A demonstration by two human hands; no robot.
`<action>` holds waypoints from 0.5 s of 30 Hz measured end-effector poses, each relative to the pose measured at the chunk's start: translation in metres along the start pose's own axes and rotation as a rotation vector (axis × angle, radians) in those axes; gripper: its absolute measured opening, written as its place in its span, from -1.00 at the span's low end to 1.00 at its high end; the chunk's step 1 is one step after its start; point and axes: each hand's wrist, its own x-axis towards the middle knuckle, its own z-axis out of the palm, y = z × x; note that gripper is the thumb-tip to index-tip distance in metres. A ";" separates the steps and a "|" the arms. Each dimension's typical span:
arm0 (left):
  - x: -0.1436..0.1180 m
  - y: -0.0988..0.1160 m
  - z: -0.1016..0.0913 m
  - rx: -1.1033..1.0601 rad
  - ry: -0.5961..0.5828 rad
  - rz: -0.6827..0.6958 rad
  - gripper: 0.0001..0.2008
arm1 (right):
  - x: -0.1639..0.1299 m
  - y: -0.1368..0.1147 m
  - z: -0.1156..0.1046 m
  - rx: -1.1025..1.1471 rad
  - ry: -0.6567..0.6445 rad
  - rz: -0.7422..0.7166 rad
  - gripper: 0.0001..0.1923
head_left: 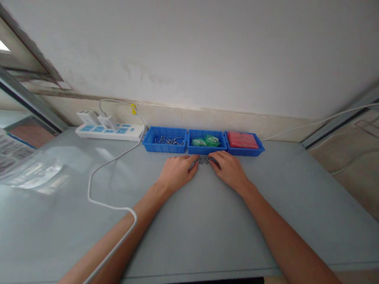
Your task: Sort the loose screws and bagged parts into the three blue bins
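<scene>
A small heap of grey metal screws (203, 159) lies between my two hands, just in front of the middle blue bin. To the left of it, my left hand (179, 169) has thumb and fingers closed around a dark edge. My right hand (229, 167) pinches a similar dark edge on the other side. These edges seem to border the screws, but my fingers hide most of them and I cannot make out what they belong to.
Three blue bins stand along the wall: one with loose long screws (170, 141), one with green-marked plastic bags (209, 141), one with red packets (242, 140). A white power strip (118, 133) sits at left. Its white cable (90, 181) runs across the table and over my left forearm.
</scene>
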 end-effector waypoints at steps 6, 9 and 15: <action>0.000 0.000 -0.002 0.012 -0.021 0.009 -0.67 | -0.001 0.000 -0.001 -0.038 -0.010 0.016 -0.64; 0.000 0.000 -0.003 0.014 -0.004 -0.010 -0.64 | -0.002 -0.003 -0.004 0.010 0.042 0.024 -0.60; 0.000 0.001 -0.003 -0.036 0.077 -0.006 -0.56 | 0.000 -0.012 -0.011 0.402 0.264 0.052 -0.76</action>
